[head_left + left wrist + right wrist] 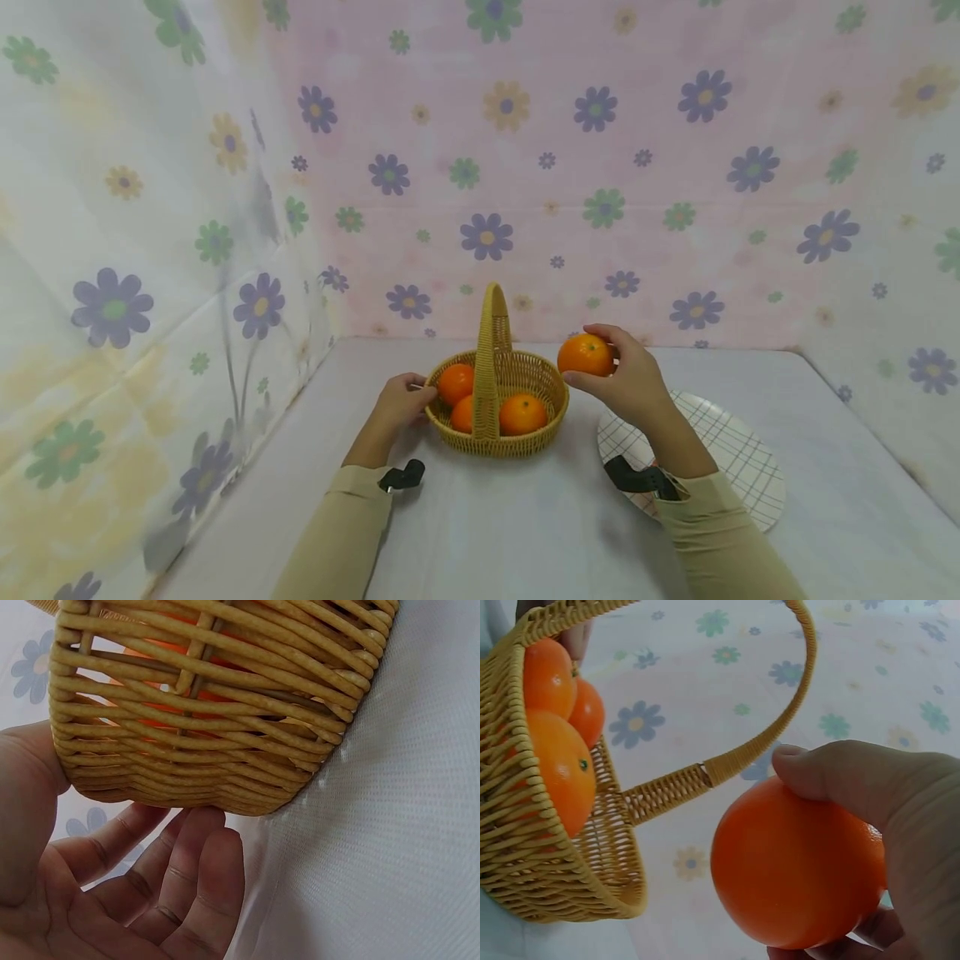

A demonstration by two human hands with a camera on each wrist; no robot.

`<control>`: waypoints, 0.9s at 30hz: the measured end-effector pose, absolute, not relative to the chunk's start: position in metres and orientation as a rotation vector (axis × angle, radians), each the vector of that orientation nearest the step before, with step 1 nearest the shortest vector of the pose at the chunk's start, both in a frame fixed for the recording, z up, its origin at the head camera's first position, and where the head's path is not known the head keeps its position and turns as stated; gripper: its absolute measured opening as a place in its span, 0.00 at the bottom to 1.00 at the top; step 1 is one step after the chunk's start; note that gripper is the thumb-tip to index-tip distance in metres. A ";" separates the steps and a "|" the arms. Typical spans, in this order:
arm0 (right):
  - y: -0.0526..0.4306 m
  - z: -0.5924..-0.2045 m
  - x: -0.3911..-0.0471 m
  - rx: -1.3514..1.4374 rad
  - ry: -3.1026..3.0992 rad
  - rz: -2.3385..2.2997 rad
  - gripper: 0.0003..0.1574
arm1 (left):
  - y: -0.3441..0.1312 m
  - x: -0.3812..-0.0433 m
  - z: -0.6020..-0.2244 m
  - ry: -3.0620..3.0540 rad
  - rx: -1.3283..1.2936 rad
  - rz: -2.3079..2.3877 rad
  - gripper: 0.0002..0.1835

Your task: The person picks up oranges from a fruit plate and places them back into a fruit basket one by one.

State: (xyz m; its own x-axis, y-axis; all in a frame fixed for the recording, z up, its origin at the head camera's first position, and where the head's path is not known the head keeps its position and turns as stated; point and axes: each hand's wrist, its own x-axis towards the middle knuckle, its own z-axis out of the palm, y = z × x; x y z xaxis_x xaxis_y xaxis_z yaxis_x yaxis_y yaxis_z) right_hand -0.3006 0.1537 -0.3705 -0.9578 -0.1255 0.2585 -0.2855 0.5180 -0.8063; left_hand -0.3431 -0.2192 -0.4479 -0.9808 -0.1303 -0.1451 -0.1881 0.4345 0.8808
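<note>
A yellow woven basket (498, 446) with a tall arched handle (487, 367) stands on the white-covered table. Inside lie three oranges, among them a front-right one (522, 414) and a back-left one (456, 383). My left hand (401, 404) holds the basket's left side; in the left wrist view its thumb (26, 802) and fingertips (217, 862) meet the woven wall. Just off the basket's right rim, my right hand (630, 375) grips another orange (585, 357) between thumb and fingers, raised above the table. The right wrist view shows this orange (791, 862) close up, beside the handle.
A white plate with a grid pattern (738, 450) lies at the right, partly covered by my right forearm; a small reddish patch shows beside the wrist. Flower-printed cloth walls (555, 208) enclose the table (480, 533) at the back and sides.
</note>
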 end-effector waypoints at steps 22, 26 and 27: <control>0.115 -0.403 -0.306 0.293 -2.409 1.476 0.51 | -0.219 -0.341 -0.447 2.634 -0.230 1.651 0.20; 0.111 -0.410 -0.307 0.276 -2.427 1.447 0.50 | -0.218 -0.341 -0.447 2.634 -0.241 1.647 0.20; 0.111 -0.411 -0.308 0.261 -2.435 1.439 0.49 | -0.218 -0.341 -0.447 2.635 -0.238 1.647 0.20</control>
State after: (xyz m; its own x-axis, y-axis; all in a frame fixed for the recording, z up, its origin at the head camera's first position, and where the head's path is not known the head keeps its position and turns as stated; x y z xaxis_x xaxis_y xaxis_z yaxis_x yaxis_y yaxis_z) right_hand -0.3076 0.1105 -0.4112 -0.9384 -0.0039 0.3455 -0.3046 0.4814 -0.8219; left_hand -0.3412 -0.2179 -0.4473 -0.9880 -0.1155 -0.1022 -0.1424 0.4300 0.8915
